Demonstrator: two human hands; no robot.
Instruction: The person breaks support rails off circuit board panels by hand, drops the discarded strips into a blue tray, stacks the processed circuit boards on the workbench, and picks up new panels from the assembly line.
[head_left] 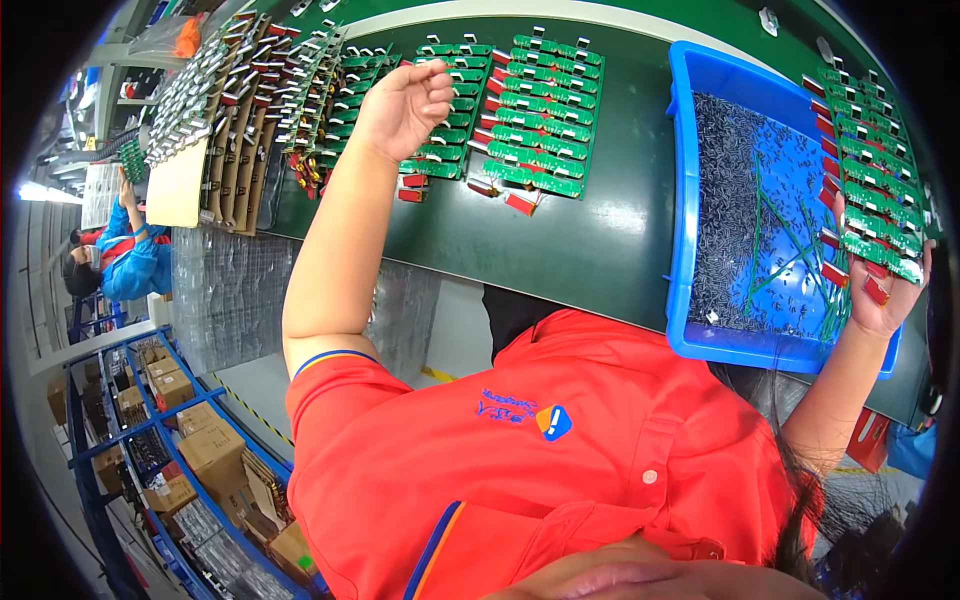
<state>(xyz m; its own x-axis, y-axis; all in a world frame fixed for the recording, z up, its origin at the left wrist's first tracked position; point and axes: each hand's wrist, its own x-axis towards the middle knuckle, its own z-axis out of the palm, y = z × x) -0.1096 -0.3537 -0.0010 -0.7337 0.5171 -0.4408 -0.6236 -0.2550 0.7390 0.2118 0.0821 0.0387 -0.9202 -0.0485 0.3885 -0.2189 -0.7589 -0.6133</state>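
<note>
My right hand (886, 300) grips the lower end of a green circuit board panel (880, 190) at the far right. White connectors and red parts line that panel, which is held over the right side of a blue plastic bin (684, 210). My left hand (403, 108) is raised with its fingers curled, and nothing shows in it. Beneath and beside it lies a similar green panel (462, 105), partly hidden by the hand. Just right of that, another panel (545, 115) rests on the dark green table (600, 245).
The bin holds many small dark pieces (725, 200) and thin green strips (785, 265). Several boards (235, 90) stand stacked in cardboard dividers at the back left. A rack with cartons (210, 440) stands lower left. Another person in blue (135, 255) works at the far left.
</note>
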